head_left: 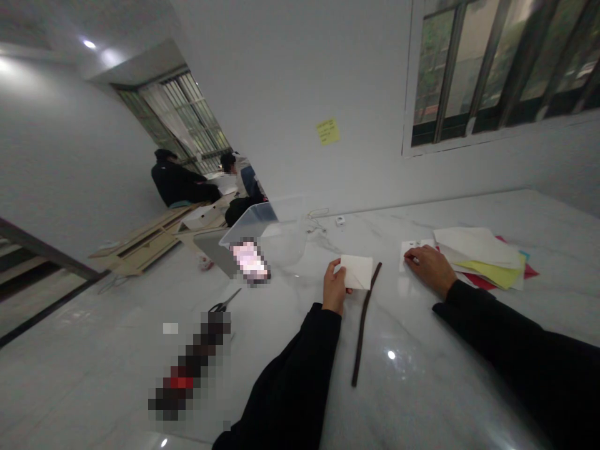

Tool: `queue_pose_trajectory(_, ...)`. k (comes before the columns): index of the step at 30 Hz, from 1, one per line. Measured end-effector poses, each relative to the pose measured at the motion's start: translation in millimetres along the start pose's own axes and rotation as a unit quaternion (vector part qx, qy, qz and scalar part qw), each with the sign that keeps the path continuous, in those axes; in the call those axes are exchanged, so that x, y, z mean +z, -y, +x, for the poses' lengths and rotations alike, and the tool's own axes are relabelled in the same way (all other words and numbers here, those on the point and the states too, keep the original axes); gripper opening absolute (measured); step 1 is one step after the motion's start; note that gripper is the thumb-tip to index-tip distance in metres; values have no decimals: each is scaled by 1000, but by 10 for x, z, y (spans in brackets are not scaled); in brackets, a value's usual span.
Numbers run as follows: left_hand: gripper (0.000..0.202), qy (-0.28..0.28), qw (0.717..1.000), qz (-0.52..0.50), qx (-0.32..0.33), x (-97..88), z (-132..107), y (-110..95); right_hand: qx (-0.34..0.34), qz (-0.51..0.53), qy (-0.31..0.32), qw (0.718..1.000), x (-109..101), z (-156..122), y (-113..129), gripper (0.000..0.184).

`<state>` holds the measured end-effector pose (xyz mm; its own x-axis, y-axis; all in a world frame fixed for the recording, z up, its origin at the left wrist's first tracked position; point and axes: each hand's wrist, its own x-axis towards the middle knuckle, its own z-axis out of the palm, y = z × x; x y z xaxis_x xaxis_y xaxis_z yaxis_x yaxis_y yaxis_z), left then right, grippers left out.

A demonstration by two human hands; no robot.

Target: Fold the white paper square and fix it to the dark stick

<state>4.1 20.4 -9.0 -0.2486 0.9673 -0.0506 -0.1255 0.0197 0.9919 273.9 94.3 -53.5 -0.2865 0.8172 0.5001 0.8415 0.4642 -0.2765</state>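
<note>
Between the thumb and fingers of my left hand [334, 287] is a small folded piece of white paper [357, 273], raised over the marble-look table [422, 375]. My right hand [432, 269] rests farther right, fingers curled and pressed together at the edge of a small white sheet [412, 244] with a few tiny dark marks. Anything in those fingertips is too small to make out. A thin dark brown strip [360, 337] lies between my hands, its far end close to the folded paper.
A pile of coloured paper [487, 256] lies beyond my right hand. Left are black-handled scissors [225, 301], a blurred dark object [192, 369], a blurred phone-like object [250, 259] and a clear plastic bin [285, 244]. A small white item [340, 220] sits near the wall. Two people [175, 178] sit far back.
</note>
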Motion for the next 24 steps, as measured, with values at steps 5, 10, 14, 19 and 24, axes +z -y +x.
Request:
queue_pose_trajectory(5,54,16,999,-45,-26,19,-16,-7,-2,0,-14,1000,5,57,-18,27)
queue_pose_trajectory(10,61,24,1000,-16,5,12,-20,-11,18,182,-63,981,-93,-49,345,33)
queue_pose_trajectory(14,31,47,998,20,32,41,-18,1,51,368,-47,927,-160,-125,843,48)
queue_pose_trajectory(19,19,85,995,30,39,96,-52,1,112,429,-61,894,-62,-198,1221,94)
queue_pose_trajectory(24,34,140,985,83,64,132,-145,13,124,386,-111,907,6,-200,1178,76)
